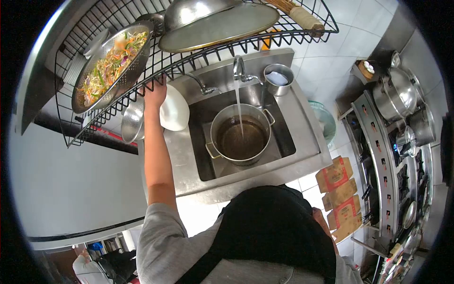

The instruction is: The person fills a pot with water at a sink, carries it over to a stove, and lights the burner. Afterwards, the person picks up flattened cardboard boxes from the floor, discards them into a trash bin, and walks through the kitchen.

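Observation:
My left arm reaches forward to the back left of the sink. My left hand (156, 92) is under the front edge of the wire rack, whose bars partly cover its fingers, so I cannot tell what they hold. Right beside it stand a white bowl (174, 109) and a metal bowl (133, 120). A two-handled pot (218, 147) sits in the sink basin (198, 163), with dark liquid inside. Water runs into it from the tap (239, 68). Only a strip of my right arm or hand (323, 223) shows beside my black apron; its fingers are hidden.
Overhead, the black wire rack (208, 57) carries a colander (124, 78) of shredded vegetables, a large lid (217, 29) and a brush (305, 19). A small metal pot (279, 91) stands right of the tap. Flattened cardboard (340, 194) lies near the stove (378, 156). Another person (106, 267) is at lower left.

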Motion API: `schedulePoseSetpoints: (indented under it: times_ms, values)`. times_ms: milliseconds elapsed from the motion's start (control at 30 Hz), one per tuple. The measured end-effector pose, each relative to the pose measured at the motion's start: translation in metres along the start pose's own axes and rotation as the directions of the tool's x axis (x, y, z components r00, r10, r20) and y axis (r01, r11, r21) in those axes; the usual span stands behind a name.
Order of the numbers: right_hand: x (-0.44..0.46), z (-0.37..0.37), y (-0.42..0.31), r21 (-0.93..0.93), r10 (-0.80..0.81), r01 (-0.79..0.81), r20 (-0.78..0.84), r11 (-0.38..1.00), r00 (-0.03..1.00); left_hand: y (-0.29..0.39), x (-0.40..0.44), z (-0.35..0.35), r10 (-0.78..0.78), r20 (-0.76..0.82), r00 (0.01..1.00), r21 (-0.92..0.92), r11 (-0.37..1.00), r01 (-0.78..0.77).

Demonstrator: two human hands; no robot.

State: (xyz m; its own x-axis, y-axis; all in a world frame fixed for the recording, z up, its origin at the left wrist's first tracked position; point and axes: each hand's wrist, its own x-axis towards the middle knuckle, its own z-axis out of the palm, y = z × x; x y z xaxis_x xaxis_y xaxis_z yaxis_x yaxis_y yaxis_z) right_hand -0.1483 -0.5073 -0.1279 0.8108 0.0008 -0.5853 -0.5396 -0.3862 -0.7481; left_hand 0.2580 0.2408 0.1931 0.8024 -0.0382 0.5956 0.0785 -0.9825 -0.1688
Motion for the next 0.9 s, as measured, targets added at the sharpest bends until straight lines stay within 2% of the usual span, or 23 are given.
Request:
schedulePoseSetpoints:
  times_ms: [67, 100, 200, 233, 267, 333, 367, 467, 500, 567, 633, 700, 800, 867, 900]
  values:
    - [-0.008, 0.002, -0.041, 0.021, 0.18, -0.179, -0.029, 0.984, 0.983, 0.004, -0.003, -0.006, -0.031, 0.055, 0.998, -0.047, 0.998, 0.034]
    - [-0.015, 0.004, -0.062, -0.085, 0.212, -0.218, -0.07, 0.972, 0.975, 0.013, -0.004, -0.02, -0.058, 0.08, 0.995, -0.096, 0.993, 0.066]
    - [-0.02, 0.004, -0.047, 0.022, 0.17, -0.17, -0.019, 0.985, 0.985, 0.054, -0.009, -0.068, -0.21, 0.188, 0.959, -0.276, 0.926, 0.257]
    - [-0.008, 0.0, -0.002, -0.287, -0.109, 0.103, -0.003, 0.952, 0.994, 0.084, -0.007, -0.103, -0.231, 0.189, 0.954, -0.494, 0.817, 0.296]
    - [0.004, 0.0, 0.028, -0.325, -0.196, 0.191, 0.017, 0.926, 0.981, 0.087, -0.01, -0.097, -0.178, 0.164, 0.97, -0.521, 0.82, 0.238]
    - [0.013, -0.002, 0.059, -0.4, -0.364, 0.363, 0.076, 0.842, 0.928, 0.111, -0.01, -0.109, -0.123, 0.218, 0.968, -0.617, 0.751, 0.234]
    - [-0.016, 0.001, -0.024, -0.171, 0.001, -0.001, 0.004, 0.985, 1.0, 0.127, -0.008, -0.124, -0.1, 0.233, 0.967, -0.657, 0.718, 0.232]
    - [-0.012, -0.002, -0.036, 0.114, 0.148, -0.15, 0.021, 0.982, 0.989, 0.147, -0.002, -0.111, -0.053, 0.166, 0.985, -0.752, 0.639, 0.161]
    - [-0.008, -0.008, -0.024, -0.266, -0.215, 0.244, 0.135, 0.932, 0.967, 0.151, 0.001, -0.109, -0.049, 0.164, 0.985, -0.749, 0.644, 0.157]
    - [0.008, -0.007, 0.001, -0.153, -0.295, 0.317, 0.148, 0.936, 0.944, 0.158, 0.008, -0.107, -0.04, 0.158, 0.987, -0.741, 0.656, 0.145]
    - [0.011, -0.009, 0.013, -0.08, -0.286, 0.297, 0.129, 0.951, 0.949, 0.156, 0.012, -0.091, -0.016, 0.147, 0.989, -0.757, 0.642, 0.123]
    - [0.004, -0.006, -0.003, -0.043, -0.181, 0.186, 0.091, 0.982, 0.979, 0.156, 0.015, -0.084, 0.022, 0.172, 0.985, -0.762, 0.637, 0.119]
    - [-0.002, -0.006, -0.011, -0.006, -0.098, 0.098, 0.071, 0.995, 0.993, 0.161, 0.015, -0.084, 0.076, 0.147, 0.986, -0.752, 0.657, 0.061]
    - [0.008, -0.008, 0.02, 0.021, -0.247, 0.247, 0.128, 0.969, 0.96, 0.162, 0.014, -0.083, 0.047, 0.105, 0.993, -0.739, 0.672, 0.046]
    - [0.008, -0.007, 0.022, 0.041, -0.239, 0.235, 0.121, 0.971, 0.964, 0.163, 0.014, -0.083, 0.036, 0.08, 0.996, -0.734, 0.678, 0.034]
